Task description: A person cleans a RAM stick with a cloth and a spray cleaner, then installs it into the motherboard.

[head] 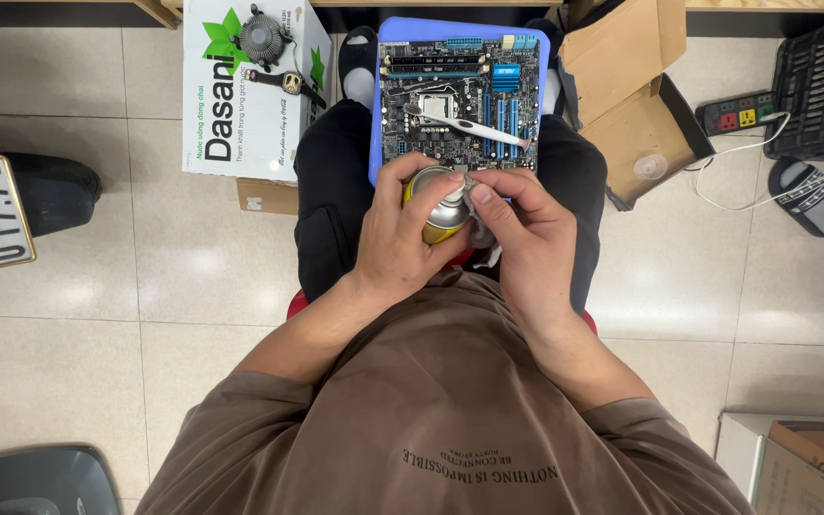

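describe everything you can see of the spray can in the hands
The spray can is a small metal cylinder with a gold-yellow body, a shiny silver shoulder and a white nozzle cap on top. It is held roughly upright over the lap, its top towards the camera. The left hand wraps around its body; the right hand presses a grey cloth against its side. Its lower part is hidden.

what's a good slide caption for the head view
Left hand grips gold spray can, right hand at its nozzle, above black motherboard
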